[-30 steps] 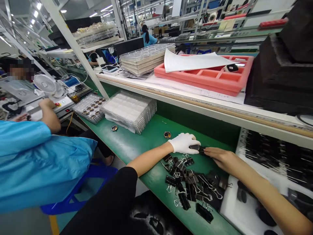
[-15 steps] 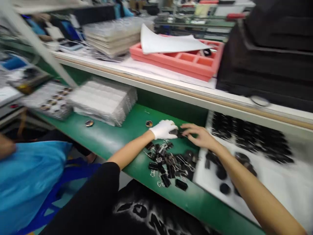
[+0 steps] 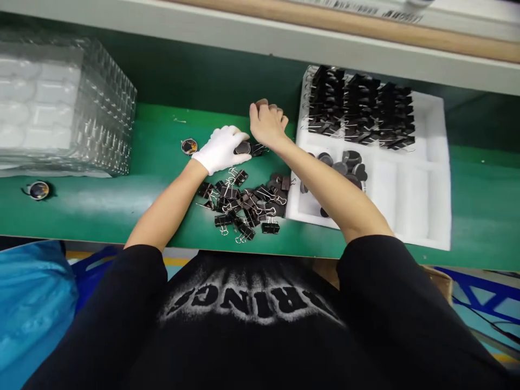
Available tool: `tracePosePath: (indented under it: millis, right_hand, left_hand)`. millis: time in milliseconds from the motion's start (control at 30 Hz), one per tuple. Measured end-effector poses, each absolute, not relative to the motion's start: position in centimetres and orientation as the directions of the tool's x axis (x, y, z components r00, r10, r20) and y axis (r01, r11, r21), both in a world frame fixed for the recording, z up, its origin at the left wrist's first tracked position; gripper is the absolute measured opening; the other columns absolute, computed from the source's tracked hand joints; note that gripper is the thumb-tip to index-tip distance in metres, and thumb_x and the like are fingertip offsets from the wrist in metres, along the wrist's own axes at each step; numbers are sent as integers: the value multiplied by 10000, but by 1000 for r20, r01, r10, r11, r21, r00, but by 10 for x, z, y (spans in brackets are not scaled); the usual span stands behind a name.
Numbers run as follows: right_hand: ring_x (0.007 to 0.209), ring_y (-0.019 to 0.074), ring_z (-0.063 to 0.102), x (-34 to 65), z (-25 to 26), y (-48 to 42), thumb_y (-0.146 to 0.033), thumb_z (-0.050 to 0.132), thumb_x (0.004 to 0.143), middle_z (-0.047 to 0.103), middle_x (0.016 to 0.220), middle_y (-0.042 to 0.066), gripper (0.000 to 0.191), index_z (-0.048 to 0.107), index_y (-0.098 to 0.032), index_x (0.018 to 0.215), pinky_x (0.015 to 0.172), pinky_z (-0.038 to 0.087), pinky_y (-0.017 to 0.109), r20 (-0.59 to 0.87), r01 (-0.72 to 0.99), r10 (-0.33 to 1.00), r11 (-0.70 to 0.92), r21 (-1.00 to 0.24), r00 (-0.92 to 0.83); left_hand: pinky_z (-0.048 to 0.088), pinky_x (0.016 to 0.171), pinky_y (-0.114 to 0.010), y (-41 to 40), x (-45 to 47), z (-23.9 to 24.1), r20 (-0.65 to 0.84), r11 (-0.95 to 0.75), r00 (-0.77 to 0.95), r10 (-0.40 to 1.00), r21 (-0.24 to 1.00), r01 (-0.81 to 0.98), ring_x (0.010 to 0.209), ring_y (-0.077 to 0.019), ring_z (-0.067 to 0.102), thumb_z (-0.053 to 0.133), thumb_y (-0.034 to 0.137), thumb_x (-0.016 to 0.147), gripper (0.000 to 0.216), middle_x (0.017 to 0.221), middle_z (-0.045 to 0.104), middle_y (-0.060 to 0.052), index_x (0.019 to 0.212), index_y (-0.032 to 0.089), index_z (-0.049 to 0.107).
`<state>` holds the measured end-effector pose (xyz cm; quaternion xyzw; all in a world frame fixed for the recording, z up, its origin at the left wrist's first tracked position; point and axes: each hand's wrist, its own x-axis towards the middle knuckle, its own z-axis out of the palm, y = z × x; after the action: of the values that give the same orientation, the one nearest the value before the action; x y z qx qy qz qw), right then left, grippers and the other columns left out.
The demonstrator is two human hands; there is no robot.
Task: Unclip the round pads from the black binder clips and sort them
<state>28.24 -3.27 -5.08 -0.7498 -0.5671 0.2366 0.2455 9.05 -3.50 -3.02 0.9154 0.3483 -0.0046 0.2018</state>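
My left hand, in a white glove, grips a dark round disc between thumb and fingers. A black binder clip sits at the disc's right edge. Above and to the right, my bare right hand is raised with curled fingers; whatever they may hold is hidden. Below the hands, a loose pile of black binder clips with silver wire handles lies on the green worktop. More dark discs rest in a white foam tray, partly under my right forearm.
Rows of upright binder clips fill the tray's back section. Stacked clear plastic trays stand at the left. Two small round pieces with shiny centres, one near and one farther left, lie on the worktop. A shelf edge overhangs the back.
The view has swung right and down onto the worktop. My right hand has moved away from the disc and clip, up and back, its fingers now curled. The left hand still grips the disc.
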Motion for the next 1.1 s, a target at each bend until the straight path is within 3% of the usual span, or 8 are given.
tracePosePath:
  millis: [133,233,400,633,767,900,1000,1100]
  right_hand:
    - [1558,360,263,292,-82,-36,-660,62,1112,404,1437,181,655,440,-199,1385,1217,165,794,5,735,972,-174,-655,235]
    - [1577,340,207,299,-89,-41,-622,26,1116,337,1496,191,630,418,-221,1404,1235,190,765,-18,738,964,-216,-639,267]
    - [1583,300,111,299,-86,-44,-541,2,1126,319,1545,188,567,371,-267,1458,1269,185,716,-71,811,952,-292,-507,298]
    - [1593,366,157,304,-96,-45,-632,17,1094,321,1531,179,615,399,-291,1435,1240,274,744,51,795,948,-232,-561,313]
    - [1581,378,179,294,-79,-48,-613,107,1112,316,1550,179,583,460,-247,1396,1270,216,734,5,742,917,-319,-589,399]
    - [1574,343,213,272,-51,-49,-512,243,1139,346,1584,151,483,511,-234,1429,1308,201,650,-37,725,888,-398,-562,458]
    - [1536,327,317,268,-25,-50,-472,244,1149,382,1583,138,477,504,-246,1479,1282,276,609,-72,672,856,-450,-588,511]
    - [1416,305,465,287,9,-67,-465,276,1139,506,1478,141,468,541,-248,1457,1231,375,546,-32,727,948,-266,-633,318]
  left_hand:
    - [313,1246,-578,-36,91,-31,-141,-635,745,652,436,638,1423,-385,471,652,568,957,743,1393,552,-156,1525,114,500]
    - [319,1258,-564,-35,90,-34,-140,-609,736,663,472,638,1417,-374,487,670,549,932,722,1347,584,-138,1505,141,510]
    - [322,1258,-563,-35,92,-42,-162,-573,725,670,509,643,1441,-392,469,692,578,887,727,1330,588,-103,1481,190,528]
    - [337,1251,-553,-36,103,-38,-188,-604,747,638,479,637,1464,-390,451,658,597,894,708,1378,573,-97,1477,217,527]
    - [322,1216,-603,-37,105,-33,-146,-662,788,598,463,589,1447,-409,449,493,592,996,712,1384,560,-144,1504,93,492]
    - [372,1199,-534,-37,105,-29,-109,-686,789,604,433,585,1408,-398,492,644,529,941,698,1398,572,-179,1513,147,525]
    - [401,1168,-518,-40,105,-28,-93,-703,785,612,391,594,1374,-402,524,667,514,922,732,1380,587,-193,1548,168,511]
    - [413,1143,-513,-47,103,-24,-61,-675,727,684,326,662,1312,-401,573,606,573,942,737,1299,637,-194,1543,153,523]
